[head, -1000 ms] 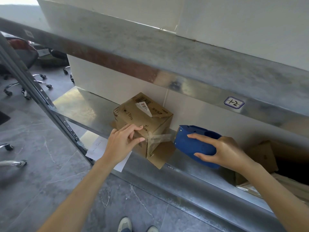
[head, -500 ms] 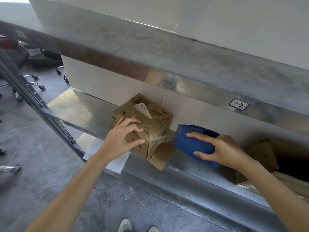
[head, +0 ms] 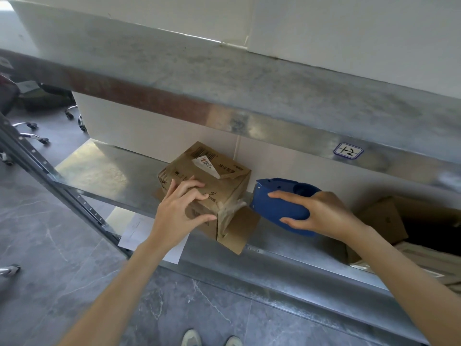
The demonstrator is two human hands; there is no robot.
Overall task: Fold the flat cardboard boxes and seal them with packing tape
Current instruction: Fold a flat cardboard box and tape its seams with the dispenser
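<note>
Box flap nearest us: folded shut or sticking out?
Sticking out: the flap juts from the base of the box; tape runs above it to the dispenser.

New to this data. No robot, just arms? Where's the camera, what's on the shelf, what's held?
No machine here: a person works bare-handed. The single camera sits on their head, looking forward and down, so both arms enter from below. The left hand grips a cardboard box standing on a metal shelf, fingers on top, thumb on its front. The right hand holds a blue tape dispenser; a strip of clear tape runs from it to the box's corner, above an open flap. A paper sheet overhangs the shelf edge; more cardboard sits at the right.
</note>
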